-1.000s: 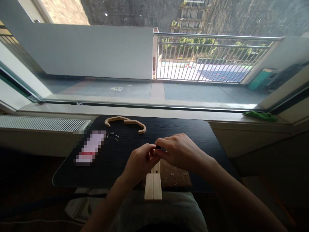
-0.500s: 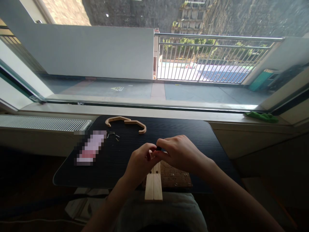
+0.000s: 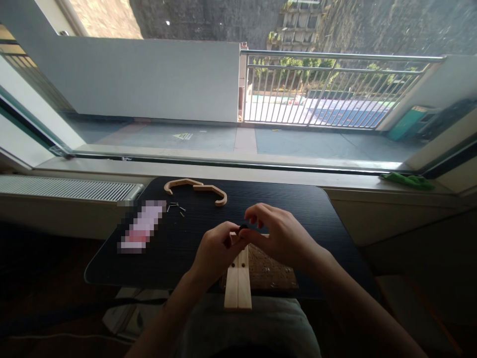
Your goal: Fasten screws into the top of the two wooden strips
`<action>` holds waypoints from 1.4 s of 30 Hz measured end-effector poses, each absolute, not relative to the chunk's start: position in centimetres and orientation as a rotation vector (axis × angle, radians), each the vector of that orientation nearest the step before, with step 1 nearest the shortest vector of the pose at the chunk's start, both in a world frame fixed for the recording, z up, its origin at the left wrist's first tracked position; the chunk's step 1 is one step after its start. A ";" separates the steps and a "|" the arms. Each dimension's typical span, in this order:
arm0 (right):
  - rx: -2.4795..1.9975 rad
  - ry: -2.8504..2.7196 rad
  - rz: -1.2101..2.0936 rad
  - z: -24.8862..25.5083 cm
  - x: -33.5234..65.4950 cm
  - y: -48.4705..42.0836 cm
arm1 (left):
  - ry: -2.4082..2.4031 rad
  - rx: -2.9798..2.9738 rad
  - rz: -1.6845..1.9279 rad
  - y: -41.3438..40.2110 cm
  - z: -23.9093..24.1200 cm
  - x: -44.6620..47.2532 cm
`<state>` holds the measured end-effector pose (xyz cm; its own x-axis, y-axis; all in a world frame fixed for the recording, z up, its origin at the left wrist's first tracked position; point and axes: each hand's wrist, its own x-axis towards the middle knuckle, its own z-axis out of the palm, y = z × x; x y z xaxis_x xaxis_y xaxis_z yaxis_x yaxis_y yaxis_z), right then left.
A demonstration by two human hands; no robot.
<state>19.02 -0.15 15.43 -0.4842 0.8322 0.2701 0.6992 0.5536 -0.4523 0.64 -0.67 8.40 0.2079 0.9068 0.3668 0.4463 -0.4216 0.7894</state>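
Observation:
A small black piece (image 3: 243, 227), too small to name exactly, sits between the fingertips of my left hand (image 3: 218, 243), which is closed in a pinch. My right hand (image 3: 278, 226) has its thumb close against the piece, while its fingers are lifted and curled apart from the thumb. Below both hands lie two pale wooden strips (image 3: 237, 288) side by side, each with a dark round hole; their far ends are partly hidden by my hands. The strips' near ends overhang the table edge. A brown, speckled board (image 3: 274, 268) is under and beside them.
On the black table (image 3: 298, 199), two curved wooden hooks (image 3: 184, 183) lie at the back, with several screws (image 3: 175, 206) in front. A blurred pink-and-white packet (image 3: 139, 228) is at left. Along the window sill (image 3: 261, 176) rests a green cloth (image 3: 408, 180).
The fingers of my right hand have lifted off the black piece and opened away from the thumb. My left hand keeps its pinch in nearly the same place.

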 end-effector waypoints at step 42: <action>-0.993 -2.365 0.559 14.7 19.3 -0.4 | 1.184 1.986 0.997 -1.1 9.5 0.0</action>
<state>19.28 -0.41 14.75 -0.6023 0.7421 0.2941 0.5320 0.6478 -0.5453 0.04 -1.08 9.55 0.3150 0.9033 0.2913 0.4409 -0.4111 0.7979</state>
